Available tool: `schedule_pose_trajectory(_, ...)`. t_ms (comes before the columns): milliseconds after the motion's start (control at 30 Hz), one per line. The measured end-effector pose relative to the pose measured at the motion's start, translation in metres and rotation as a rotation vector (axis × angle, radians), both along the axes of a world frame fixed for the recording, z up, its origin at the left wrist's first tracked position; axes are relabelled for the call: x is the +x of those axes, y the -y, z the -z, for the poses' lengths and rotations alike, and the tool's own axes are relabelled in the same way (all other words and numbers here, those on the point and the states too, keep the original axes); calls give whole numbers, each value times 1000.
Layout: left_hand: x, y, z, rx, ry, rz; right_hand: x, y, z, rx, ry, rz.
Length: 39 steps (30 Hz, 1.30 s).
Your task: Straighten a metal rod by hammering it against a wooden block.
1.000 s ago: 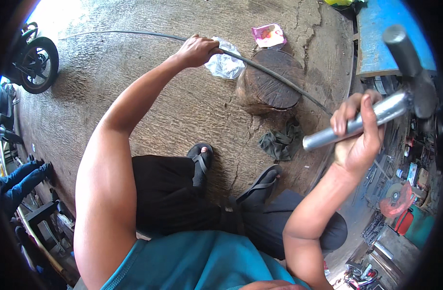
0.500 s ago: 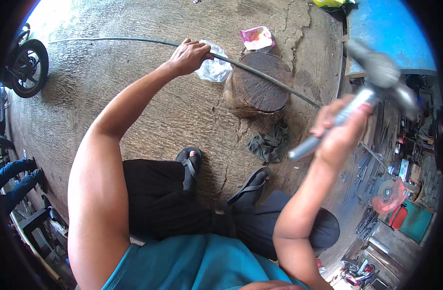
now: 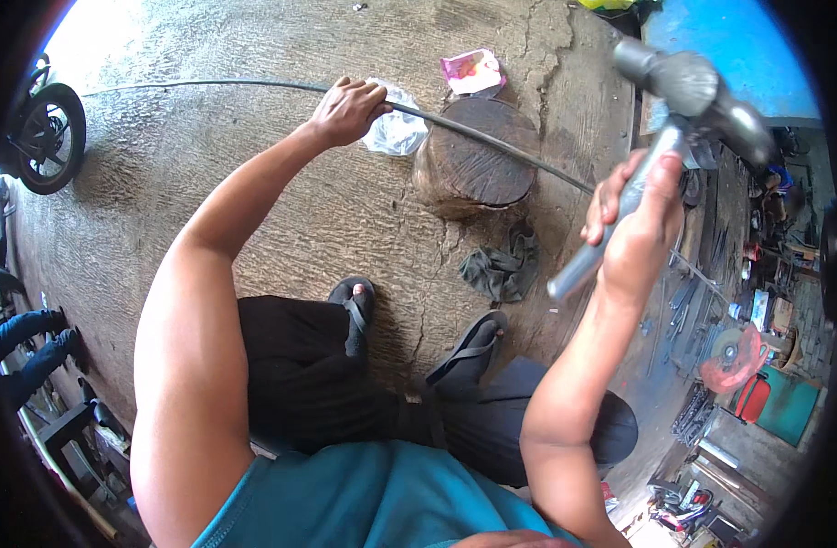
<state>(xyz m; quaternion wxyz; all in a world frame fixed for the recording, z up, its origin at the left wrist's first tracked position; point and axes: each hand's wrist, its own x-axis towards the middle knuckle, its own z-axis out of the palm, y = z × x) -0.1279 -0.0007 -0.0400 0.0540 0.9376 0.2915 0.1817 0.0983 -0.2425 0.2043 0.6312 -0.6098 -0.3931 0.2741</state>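
Observation:
A long thin metal rod [image 3: 482, 137] runs from the far left across the top of a wooden stump [image 3: 478, 169] and on to the right. My left hand [image 3: 348, 111] grips the rod from above, just left of the stump. In my right hand [image 3: 642, 205] is a hammer [image 3: 683, 87] with a metal handle, its head raised at the upper right. The hammer head is apart from the rod. Part of the rod on the right is hidden behind my right hand.
A white plastic bag [image 3: 396, 128] and a pink-and-white packet [image 3: 473, 70] lie by the stump; a dark rag [image 3: 501, 265] is in front of it. A motorcycle wheel [image 3: 48, 137] stands far left. At the right are a blue surface [image 3: 729, 55] and scattered tools.
The hammer, blurred before, shows more sharply and sits slightly higher and to the left in view. My left hand keeps its hold on the rod, and the whole view has shifted a little.

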Motion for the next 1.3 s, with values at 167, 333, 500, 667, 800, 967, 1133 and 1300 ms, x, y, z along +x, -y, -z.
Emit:
schedule_pose_trajectory(167, 2, -3, -7, -3, -8, 2, -12, -20, 76, -578, 583, 7)
schedule_pose_trajectory(333, 6, -4, -15, -49, -50, 67, 4, 0, 74, -570, -22, -29)
schedule_pose_trajectory(500, 4, 0, -5, -35, -53, 42, 1, 4, -2, -101, -31, -126)
schedule_pose_trajectory(667, -3, 7, -8, -55, -119, 30, 6, -15, 66, -489, 409, -37)
schedule_pose_trajectory(800, -2, 11, -13, 52, -117, 19, 14, 6, 142, -744, 348, 113)
schedule_pose_trajectory(967, -1, 13, -14, -79, -63, 1, -7, 69, 159, -436, -227, 153)
schedule_pose_trajectory(1133, -1, 3, -27, -166, -89, 80, -11, 96, 198, -413, -736, 449)
schedule_pose_trajectory(1300, 9, -13, -38, -399, -140, 10, 18, 120, 264, -588, -777, 654)
